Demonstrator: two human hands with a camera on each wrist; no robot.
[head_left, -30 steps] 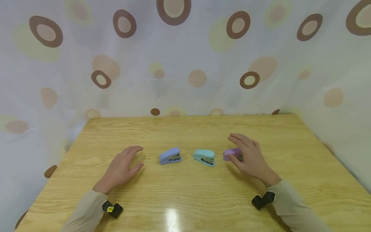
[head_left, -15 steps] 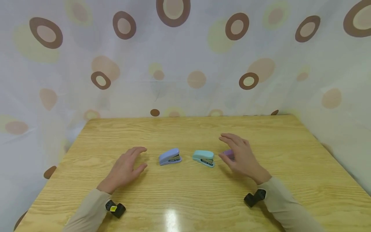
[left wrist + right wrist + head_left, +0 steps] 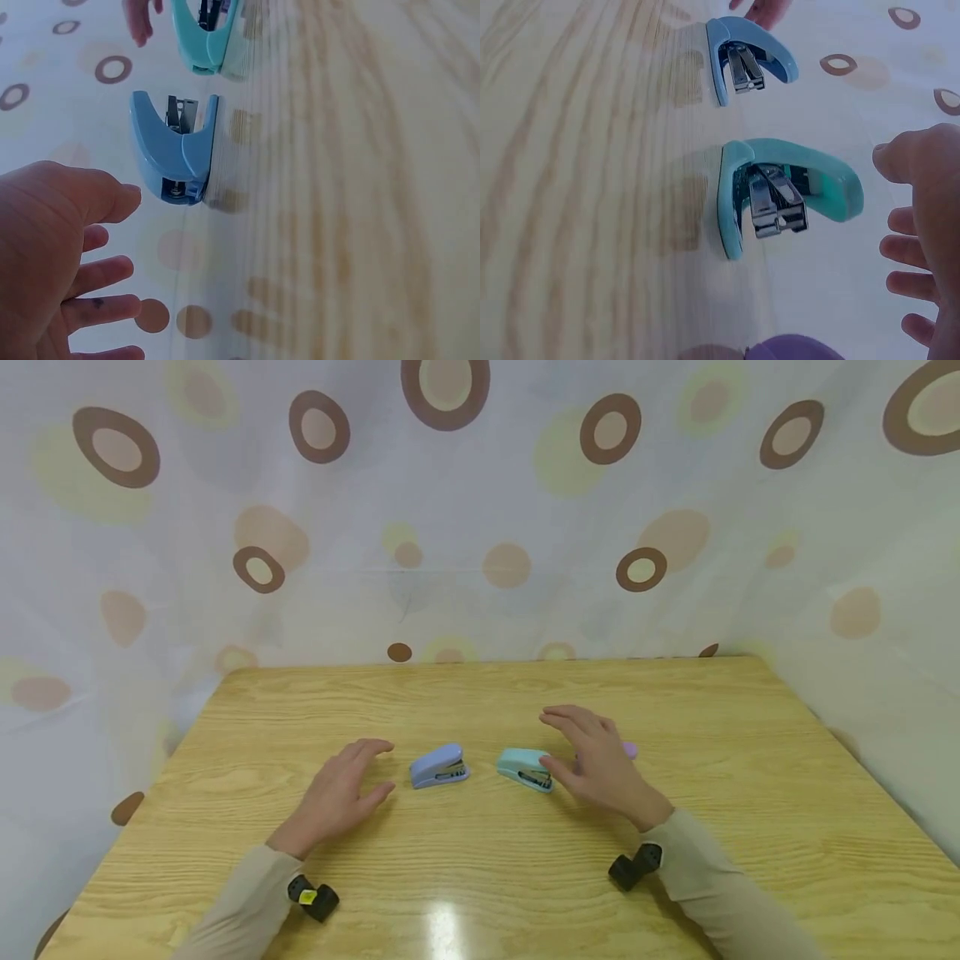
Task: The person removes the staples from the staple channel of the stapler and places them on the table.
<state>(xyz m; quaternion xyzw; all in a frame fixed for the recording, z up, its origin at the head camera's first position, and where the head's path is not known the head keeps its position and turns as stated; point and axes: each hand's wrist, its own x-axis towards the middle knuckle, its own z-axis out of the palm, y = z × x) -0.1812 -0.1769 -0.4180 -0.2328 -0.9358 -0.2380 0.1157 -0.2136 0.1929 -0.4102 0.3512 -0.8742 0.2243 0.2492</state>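
Hands: left hand (image 3: 335, 795), right hand (image 3: 602, 770) both empty, fingers extended.
Blue stapler (image 3: 438, 767): on bench (image 3: 420, 860), near left hand.
Teal stapler (image 3: 521, 763): near right hand.
Purple stapler (image 3: 632, 750): mostly hidden behind right hand.

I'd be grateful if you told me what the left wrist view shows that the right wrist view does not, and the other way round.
Only the left wrist view shows a dark mark on a finger of the left hand.

Only the right wrist view shows the purple stapler, cut off by the bottom edge.

Both share the blue stapler, the teal stapler, the wooden table, the patterned backdrop, the left hand and the right hand.
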